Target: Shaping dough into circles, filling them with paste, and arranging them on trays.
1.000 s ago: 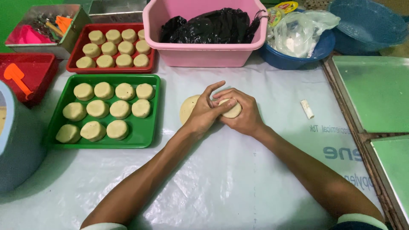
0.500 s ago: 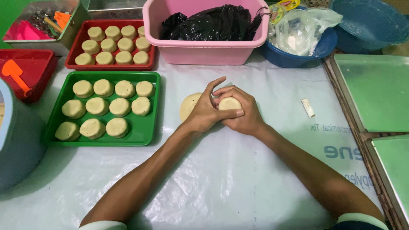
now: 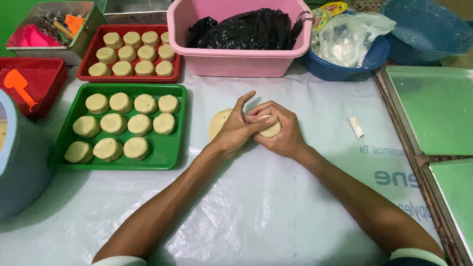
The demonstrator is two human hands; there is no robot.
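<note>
A pale dough piece (image 3: 271,128) sits between both hands above the plastic-covered table (image 3: 276,207). My right hand (image 3: 283,135) cups it from the right, and my left hand (image 3: 237,129) presses its fingers over the top. Just left of the hands, a flat round dough disc (image 3: 217,123) lies on the table, partly hidden under my left hand. A green tray (image 3: 167,153) with several round dough pucks stands to the left.
A red tray (image 3: 89,55) of dough pucks stands behind the green one. A pink tub (image 3: 236,59) with a black bag, blue bowls (image 3: 345,69), a small white cylinder (image 3: 355,126), metal trays (image 3: 433,98) at right, a blue container (image 3: 19,162) at left.
The hands have stayed clasped on the dough piece, with the fingers shifting slightly around it. The view has drifted a little.
</note>
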